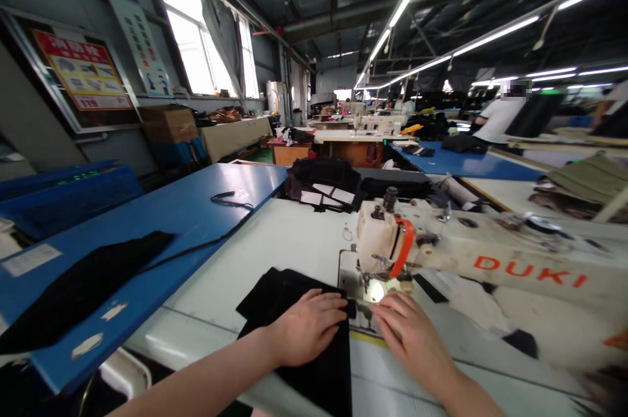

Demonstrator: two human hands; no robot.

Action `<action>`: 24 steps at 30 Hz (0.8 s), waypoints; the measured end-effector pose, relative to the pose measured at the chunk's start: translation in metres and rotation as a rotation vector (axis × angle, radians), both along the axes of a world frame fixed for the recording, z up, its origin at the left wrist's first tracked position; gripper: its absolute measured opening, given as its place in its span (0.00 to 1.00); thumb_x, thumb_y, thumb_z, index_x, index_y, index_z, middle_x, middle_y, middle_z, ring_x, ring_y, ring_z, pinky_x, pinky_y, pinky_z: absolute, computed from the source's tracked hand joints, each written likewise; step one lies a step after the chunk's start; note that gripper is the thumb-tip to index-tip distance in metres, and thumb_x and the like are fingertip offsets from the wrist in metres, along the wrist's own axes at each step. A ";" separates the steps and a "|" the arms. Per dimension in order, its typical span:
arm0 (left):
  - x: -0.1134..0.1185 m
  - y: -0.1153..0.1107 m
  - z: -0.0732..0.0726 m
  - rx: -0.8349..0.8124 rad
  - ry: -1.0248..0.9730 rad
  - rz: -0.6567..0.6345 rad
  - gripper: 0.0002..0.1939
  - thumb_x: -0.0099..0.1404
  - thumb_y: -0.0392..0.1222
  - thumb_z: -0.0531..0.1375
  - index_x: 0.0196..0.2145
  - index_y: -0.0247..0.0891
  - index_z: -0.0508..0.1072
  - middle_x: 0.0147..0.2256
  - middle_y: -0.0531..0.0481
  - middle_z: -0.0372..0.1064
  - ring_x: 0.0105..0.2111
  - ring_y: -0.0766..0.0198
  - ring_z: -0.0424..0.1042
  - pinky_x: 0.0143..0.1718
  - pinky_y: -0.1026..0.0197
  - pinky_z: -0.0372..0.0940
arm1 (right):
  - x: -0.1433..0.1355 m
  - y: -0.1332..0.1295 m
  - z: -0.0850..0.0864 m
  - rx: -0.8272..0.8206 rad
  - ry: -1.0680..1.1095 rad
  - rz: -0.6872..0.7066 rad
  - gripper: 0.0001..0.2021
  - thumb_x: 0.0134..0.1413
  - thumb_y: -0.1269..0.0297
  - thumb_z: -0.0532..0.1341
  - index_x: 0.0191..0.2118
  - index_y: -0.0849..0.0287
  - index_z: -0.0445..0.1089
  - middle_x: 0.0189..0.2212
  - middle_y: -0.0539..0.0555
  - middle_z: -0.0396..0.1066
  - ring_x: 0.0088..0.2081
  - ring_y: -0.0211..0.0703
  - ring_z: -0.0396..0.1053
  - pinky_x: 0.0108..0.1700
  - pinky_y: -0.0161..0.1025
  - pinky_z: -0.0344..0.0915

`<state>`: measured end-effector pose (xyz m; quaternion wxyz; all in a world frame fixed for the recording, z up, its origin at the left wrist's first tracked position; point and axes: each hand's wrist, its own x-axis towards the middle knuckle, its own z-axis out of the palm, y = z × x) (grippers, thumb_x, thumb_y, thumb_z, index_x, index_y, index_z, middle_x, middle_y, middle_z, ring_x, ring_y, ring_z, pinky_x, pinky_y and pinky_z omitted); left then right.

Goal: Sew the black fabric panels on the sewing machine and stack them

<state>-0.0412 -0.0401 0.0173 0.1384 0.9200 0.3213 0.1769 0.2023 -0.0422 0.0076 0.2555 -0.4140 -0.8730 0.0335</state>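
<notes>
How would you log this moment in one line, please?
left hand: on black cloth | right hand: at sewing machine, grip unclear | machine light: lit

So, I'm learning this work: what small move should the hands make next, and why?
Probably ease the black fabric rightward toward the lit needle area of the sewing machine: the left hand rests on the fabric, which lies left of that area, and the right hand is close by.

Head camera looks forward, down; sewing machine (471,240) near, far workshop (339,79) seemingly blurred.
</notes>
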 end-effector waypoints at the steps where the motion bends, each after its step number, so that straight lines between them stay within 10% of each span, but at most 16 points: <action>1: -0.006 -0.010 0.003 -0.006 -0.014 0.000 0.17 0.66 0.35 0.52 0.52 0.42 0.65 0.56 0.49 0.61 0.58 0.60 0.57 0.60 0.51 0.52 | -0.005 -0.004 0.001 -0.015 -0.017 0.040 0.11 0.61 0.70 0.51 0.44 0.57 0.68 0.35 0.55 0.67 0.40 0.45 0.63 0.44 0.45 0.62; 9: -0.078 -0.001 0.008 -0.064 -0.052 0.516 0.24 0.63 0.41 0.56 0.56 0.40 0.60 0.59 0.43 0.56 0.59 0.53 0.53 0.60 0.47 0.50 | -0.032 -0.033 -0.004 -0.013 -0.093 0.101 0.14 0.58 0.73 0.53 0.47 0.56 0.68 0.39 0.55 0.68 0.43 0.44 0.66 0.46 0.44 0.66; 17: -0.098 0.014 0.026 -0.461 0.051 0.530 0.10 0.50 0.42 0.65 0.31 0.37 0.74 0.29 0.53 0.72 0.31 0.60 0.72 0.32 0.63 0.67 | -0.037 -0.040 -0.015 0.024 0.027 -0.023 0.17 0.58 0.62 0.55 0.51 0.58 0.66 0.45 0.59 0.70 0.46 0.49 0.69 0.46 0.45 0.69; 21: -0.083 -0.028 0.054 -0.236 -0.149 0.504 0.08 0.56 0.36 0.60 0.35 0.38 0.69 0.37 0.51 0.71 0.36 0.64 0.71 0.37 0.65 0.66 | -0.055 -0.048 -0.011 -0.044 0.259 -0.178 0.35 0.56 0.57 0.57 0.64 0.61 0.43 0.57 0.64 0.59 0.56 0.51 0.62 0.48 0.43 0.69; 24: -0.084 -0.070 0.069 0.221 -0.231 0.240 0.10 0.61 0.28 0.52 0.37 0.38 0.67 0.38 0.49 0.71 0.37 0.65 0.70 0.39 0.63 0.66 | -0.066 -0.050 0.014 -0.007 0.447 -0.223 0.30 0.58 0.62 0.56 0.63 0.58 0.46 0.49 0.59 0.68 0.48 0.44 0.69 0.42 0.36 0.71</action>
